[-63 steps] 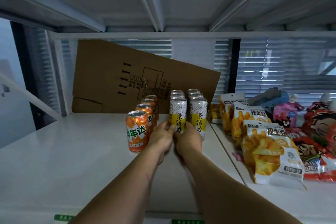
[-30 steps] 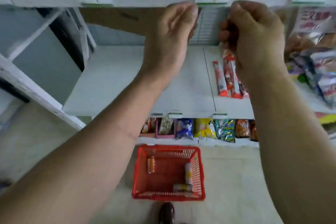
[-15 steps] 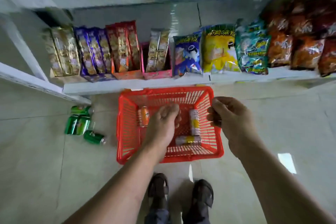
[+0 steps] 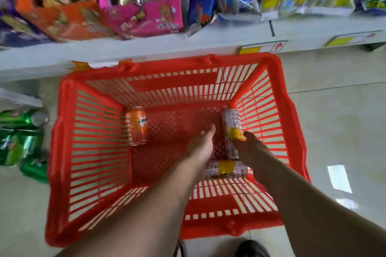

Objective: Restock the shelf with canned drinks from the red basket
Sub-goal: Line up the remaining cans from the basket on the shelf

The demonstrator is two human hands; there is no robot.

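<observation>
The red basket [image 4: 62,152] sits on the floor below me, against the lowest shelf. Three cans lie on its bottom. An orange can [image 4: 136,126] is at the left. One white and yellow can [image 4: 230,125] lies lengthwise at the right, and another white and yellow can [image 4: 226,170] lies crosswise nearer to me. Both my hands are down inside the basket. My left hand [image 4: 201,145] has straight fingers just left of the lengthwise can and partly covers the crosswise one. My right hand [image 4: 249,145] touches the lengthwise can's right side; its fingers are hidden.
The lowest shelf [image 4: 146,48] runs along the basket's far side and holds snack boxes and bags. Several green cans [image 4: 18,137] lie on the tiled floor left of the basket. My shoe [image 4: 251,249] shows at the bottom edge.
I have bent from the upper shelf down to the basket. Both hands dropped from above the rim into the basket, and the right one now touches a white and yellow can.
</observation>
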